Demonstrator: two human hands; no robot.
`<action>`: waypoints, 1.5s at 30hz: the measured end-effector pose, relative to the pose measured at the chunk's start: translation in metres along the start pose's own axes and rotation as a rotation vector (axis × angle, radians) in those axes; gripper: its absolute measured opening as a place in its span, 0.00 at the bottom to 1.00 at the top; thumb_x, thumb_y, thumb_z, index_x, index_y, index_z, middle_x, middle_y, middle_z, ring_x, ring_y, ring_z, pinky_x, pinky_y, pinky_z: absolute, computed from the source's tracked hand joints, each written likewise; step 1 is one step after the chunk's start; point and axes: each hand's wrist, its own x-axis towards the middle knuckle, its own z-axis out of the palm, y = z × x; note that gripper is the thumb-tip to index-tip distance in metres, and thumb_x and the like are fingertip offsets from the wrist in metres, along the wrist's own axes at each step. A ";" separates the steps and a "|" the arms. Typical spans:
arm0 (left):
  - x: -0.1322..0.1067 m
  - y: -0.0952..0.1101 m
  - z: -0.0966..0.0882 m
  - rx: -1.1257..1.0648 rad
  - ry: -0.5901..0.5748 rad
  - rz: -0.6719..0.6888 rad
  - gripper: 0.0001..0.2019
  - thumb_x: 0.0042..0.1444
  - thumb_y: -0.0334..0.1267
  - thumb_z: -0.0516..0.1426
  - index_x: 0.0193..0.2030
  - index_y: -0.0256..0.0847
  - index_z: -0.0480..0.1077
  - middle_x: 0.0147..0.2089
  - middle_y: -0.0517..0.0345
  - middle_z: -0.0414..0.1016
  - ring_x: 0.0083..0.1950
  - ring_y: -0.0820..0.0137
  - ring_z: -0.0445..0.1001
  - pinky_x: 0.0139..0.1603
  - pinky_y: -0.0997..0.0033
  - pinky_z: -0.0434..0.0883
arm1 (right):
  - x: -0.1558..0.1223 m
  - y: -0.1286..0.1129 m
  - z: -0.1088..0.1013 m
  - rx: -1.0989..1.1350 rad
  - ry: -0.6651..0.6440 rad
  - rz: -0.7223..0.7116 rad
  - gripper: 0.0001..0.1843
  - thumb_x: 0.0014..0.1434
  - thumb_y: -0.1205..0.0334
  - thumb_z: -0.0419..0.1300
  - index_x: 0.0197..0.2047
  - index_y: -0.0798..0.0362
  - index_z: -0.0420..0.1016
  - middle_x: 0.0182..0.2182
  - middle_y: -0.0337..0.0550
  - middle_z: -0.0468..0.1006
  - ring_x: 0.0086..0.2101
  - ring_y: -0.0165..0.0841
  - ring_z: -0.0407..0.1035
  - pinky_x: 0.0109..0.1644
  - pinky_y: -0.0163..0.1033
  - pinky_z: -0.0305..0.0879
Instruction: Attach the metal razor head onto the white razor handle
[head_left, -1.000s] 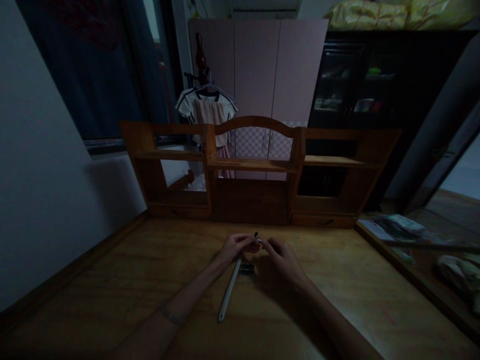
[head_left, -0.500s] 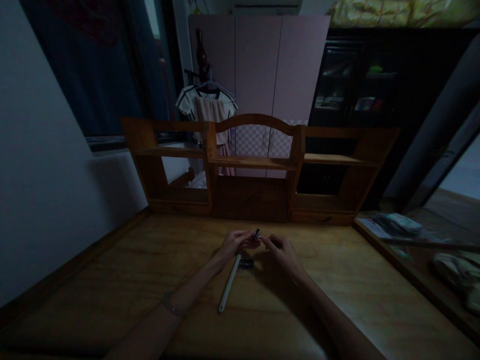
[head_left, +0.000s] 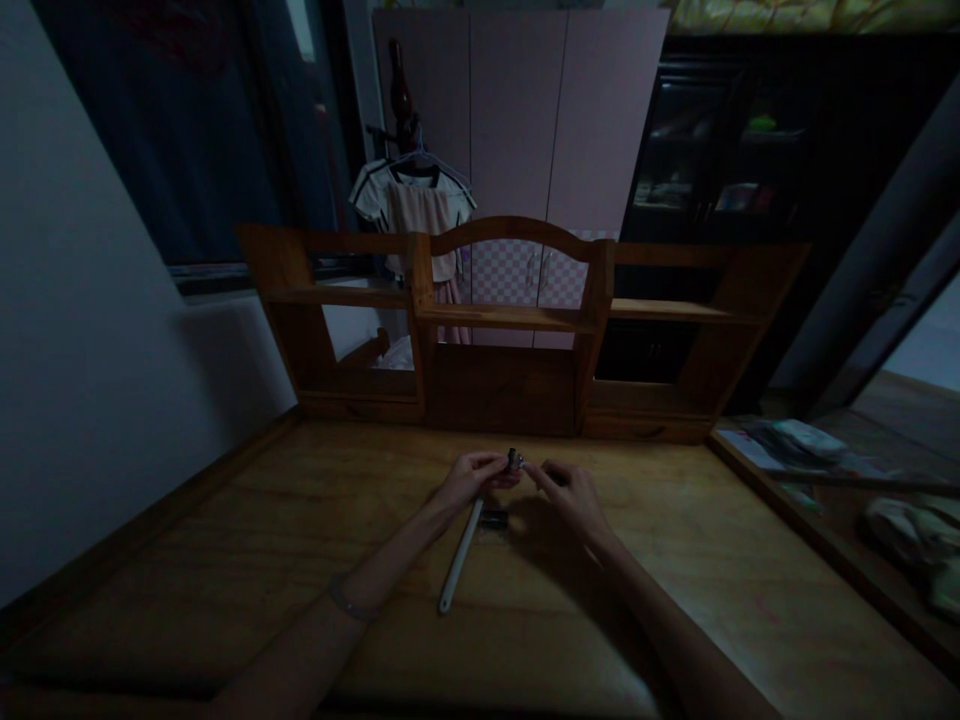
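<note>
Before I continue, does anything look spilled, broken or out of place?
Nothing stands out. The pale stick lies slanted on the desk beside a small dark object; no spill shows. The held piece is too small and dim to check for damage.

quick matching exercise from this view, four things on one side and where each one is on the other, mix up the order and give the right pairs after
1. small dark object
2. pale stick
3. short-sleeved top
4. wristband

A. around the left forearm
B. on a hanger
C. in the fingers of the left hand
D. lying on the wooden tabletop

Right pairs: 1-C, 2-D, 3-B, 4-A
</note>
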 end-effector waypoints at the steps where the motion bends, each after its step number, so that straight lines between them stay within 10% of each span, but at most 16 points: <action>1: 0.002 0.000 -0.003 0.002 0.034 0.016 0.22 0.50 0.46 0.63 0.44 0.27 0.73 0.43 0.39 0.77 0.42 0.59 0.78 0.50 0.58 0.72 | 0.001 0.000 -0.002 0.014 0.013 -0.003 0.27 0.57 0.39 0.54 0.23 0.55 0.71 0.19 0.36 0.64 0.23 0.28 0.59 0.26 0.33 0.50; 6: 0.008 0.021 -0.020 0.076 0.171 0.147 0.24 0.49 0.47 0.63 0.47 0.31 0.68 0.39 0.44 0.78 0.40 0.61 0.78 0.48 0.57 0.72 | 0.008 0.008 -0.017 0.117 0.104 0.005 0.27 0.57 0.40 0.55 0.23 0.56 0.71 0.18 0.36 0.62 0.23 0.27 0.57 0.26 0.33 0.49; 13: -0.022 0.060 -0.013 0.498 0.000 0.052 0.17 0.50 0.47 0.62 0.37 0.34 0.71 0.40 0.45 0.77 0.42 0.62 0.77 0.46 0.59 0.72 | 0.021 0.035 -0.027 0.517 0.109 0.281 0.29 0.50 0.35 0.57 0.24 0.56 0.72 0.14 0.34 0.60 0.15 0.23 0.50 0.18 0.31 0.42; 20: -0.044 0.045 -0.004 1.084 -0.162 0.130 0.06 0.47 0.40 0.63 0.29 0.39 0.77 0.53 0.48 0.69 0.54 0.60 0.69 0.55 0.63 0.65 | 0.022 0.046 -0.025 0.738 0.034 0.326 0.27 0.52 0.37 0.56 0.25 0.56 0.71 0.12 0.31 0.57 0.12 0.21 0.46 0.14 0.30 0.40; 29: -0.039 0.038 0.005 1.279 -0.257 0.016 0.06 0.42 0.36 0.65 0.30 0.41 0.77 0.53 0.52 0.68 0.54 0.60 0.67 0.53 0.65 0.62 | 0.023 0.049 -0.019 0.808 -0.023 0.319 0.25 0.52 0.40 0.57 0.26 0.56 0.71 0.11 0.31 0.58 0.12 0.22 0.46 0.14 0.31 0.40; 45: -0.030 0.035 0.016 1.483 0.011 -0.055 0.26 0.29 0.39 0.70 0.38 0.40 0.70 0.45 0.54 0.63 0.51 0.59 0.61 0.47 0.68 0.61 | 0.020 0.045 -0.014 0.851 -0.078 0.315 0.24 0.53 0.41 0.56 0.27 0.57 0.72 0.11 0.31 0.57 0.12 0.22 0.46 0.14 0.31 0.40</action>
